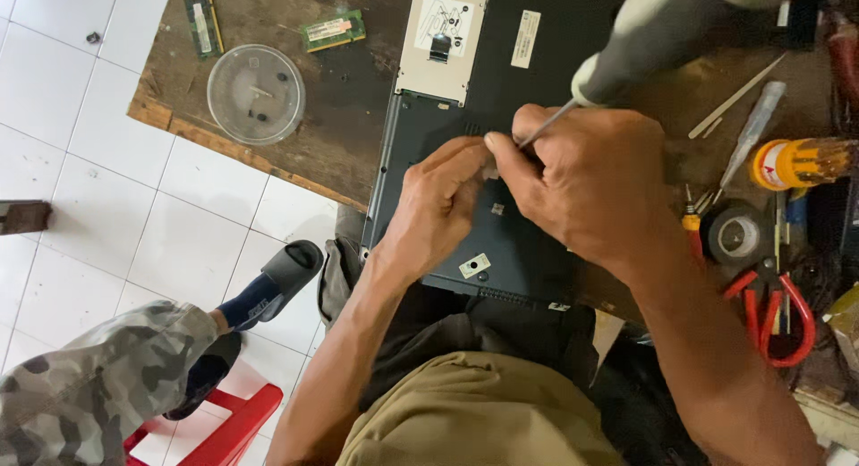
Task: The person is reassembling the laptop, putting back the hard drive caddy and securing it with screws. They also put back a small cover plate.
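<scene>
- The upturned laptop (pixel 537 99) lies with its dark underside up, partly on the wooden desk (pixel 331 99) and partly over the person's lap, its near edge towards the body.
- Both hands meet on the middle of that underside, so the spot being worked lies directly under the fingertips, close in front of the torso.
- The right hand (pixel 591 184) is closed around the thin metal shaft of a screwdriver (pixel 644 37); the tip is hidden under the fingers.
- The screwdriver's long axis runs slantwise, from the fingertips up and to the right, with its thick pale handle nearest the camera and blurred.
- The left hand (pixel 438 207) is curled, its fingertips pinched against the panel and touching the right hand's fingers; I cannot tell whether it holds anything small.
- Neither hand is nearer than the other: they touch over the same point.
- Beyond the hands, at the laptop's far edge, a hard drive in its silver caddy (pixel 441 41) sits in an open bay.
- Left of the laptop on the desk are a clear round dish (pixel 256 94) with a few small dark bits, and two green memory modules (pixel 333 29).
- To the right lie a roll of black tape (pixel 737 235), red-handled pliers (pixel 777 318) and a yellow-handled tool (pixel 796 162).
- At lower left, another person's camouflage-clad leg (pixel 89 377) rests over a red stool (pixel 224 430) on the white tiled floor (pixel 107 207).
</scene>
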